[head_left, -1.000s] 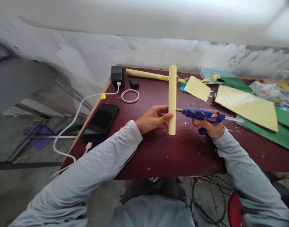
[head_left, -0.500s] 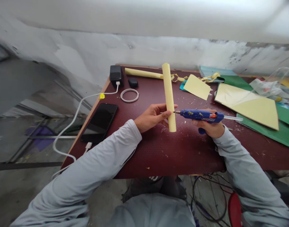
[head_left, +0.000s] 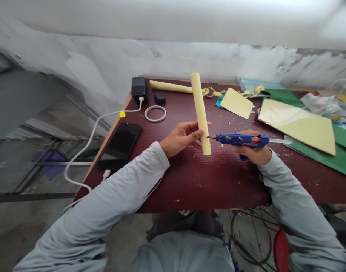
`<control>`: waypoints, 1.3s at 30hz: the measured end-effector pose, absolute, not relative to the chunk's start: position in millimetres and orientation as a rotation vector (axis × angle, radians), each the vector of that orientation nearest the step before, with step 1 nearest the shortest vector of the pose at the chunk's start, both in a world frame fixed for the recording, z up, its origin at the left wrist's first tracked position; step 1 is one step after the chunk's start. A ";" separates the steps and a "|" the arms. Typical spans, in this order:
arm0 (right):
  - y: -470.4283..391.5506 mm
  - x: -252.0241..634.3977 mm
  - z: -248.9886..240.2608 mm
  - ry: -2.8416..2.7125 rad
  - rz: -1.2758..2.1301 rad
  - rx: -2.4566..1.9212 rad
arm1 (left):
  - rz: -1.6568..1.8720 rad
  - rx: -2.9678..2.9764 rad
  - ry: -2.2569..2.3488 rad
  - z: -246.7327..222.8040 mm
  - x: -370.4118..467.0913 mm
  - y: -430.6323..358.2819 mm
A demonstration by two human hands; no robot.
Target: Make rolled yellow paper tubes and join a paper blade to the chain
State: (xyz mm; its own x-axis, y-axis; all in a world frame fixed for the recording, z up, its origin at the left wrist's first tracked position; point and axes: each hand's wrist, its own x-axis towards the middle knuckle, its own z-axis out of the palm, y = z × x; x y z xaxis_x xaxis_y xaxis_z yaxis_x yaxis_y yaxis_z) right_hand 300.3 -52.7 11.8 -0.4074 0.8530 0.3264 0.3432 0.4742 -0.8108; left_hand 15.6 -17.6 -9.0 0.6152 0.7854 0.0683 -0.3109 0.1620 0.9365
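A rolled yellow paper tube (head_left: 199, 104) stands tilted over the table, its top leaning left. Near its lower end my left hand (head_left: 184, 136) grips it, thumb in front and fingers behind. My right hand (head_left: 253, 151) is wrapped round a blue glue gun (head_left: 232, 138), which points left. The nozzle is at the tube's right edge; whether it touches is too small to tell. A clear glue stick (head_left: 280, 141) sticks out of the gun's rear.
On the dark red table (head_left: 173, 192) lie a phone (head_left: 120, 145), a black charger (head_left: 138, 88), a coiled white ring (head_left: 155, 113), another yellow tube (head_left: 170, 86), a paper chain (head_left: 214, 93), yellow sheets (head_left: 237, 103) and green sheets (head_left: 317, 153).
The tube's top has tilted slightly further left, and its lower end has shifted up a little. My right hand and the glue gun have moved very slightly down and right.
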 end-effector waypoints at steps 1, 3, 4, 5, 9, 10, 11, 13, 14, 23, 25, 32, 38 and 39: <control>-52.8 300.3 11.6 -1.963 0.857 -0.990 | 0.836 1.155 0.492 -8.8 15.4 -17.2; -53.0 300.5 10.3 -1.954 0.854 -0.973 | 0.848 1.148 0.482 -8.8 14.8 -16.1; -53.2 300.6 9.2 -1.947 0.846 -0.967 | 0.851 1.146 0.478 -9.2 14.4 -15.5; -53.4 300.8 8.1 -1.941 0.838 -0.968 | 0.854 1.146 0.473 -9.7 14.0 -14.9; -55.1 302.6 4.6 -1.914 0.829 -1.032 | 0.868 1.152 0.459 -12.8 12.7 -12.8; -55.3 303.8 4.5 -1.908 0.833 -1.050 | 0.873 1.149 0.459 -13.5 12.6 -12.4; -55.3 305.5 4.8 -1.909 0.840 -1.068 | 0.877 1.145 0.461 -13.9 12.5 -12.1; -54.4 310.0 6.2 -1.897 0.848 -1.095 | 0.882 1.138 0.469 -13.8 12.3 -11.5; -53.6 312.6 7.0 -1.877 0.848 -1.102 | 0.883 1.135 0.472 -13.3 12.3 -11.4; -47.1 301.8 5.4 -1.455 0.972 -0.998 | 0.830 1.093 0.450 -11.0 15.0 -13.4; -47.3 295.2 4.0 -1.414 0.963 -1.002 | 0.807 1.092 0.439 -11.7 16.0 -14.2; -46.3 292.9 6.7 -1.360 0.940 -0.856 | 0.852 1.099 0.479 -12.4 18.0 -14.9; -49.9 289.3 9.8 -1.442 0.883 -0.992 | 0.942 1.195 0.597 -19.2 17.8 -9.2; -49.9 289.1 9.3 -1.443 0.887 -1.002 | 0.949 1.222 0.606 -20.0 17.7 -8.5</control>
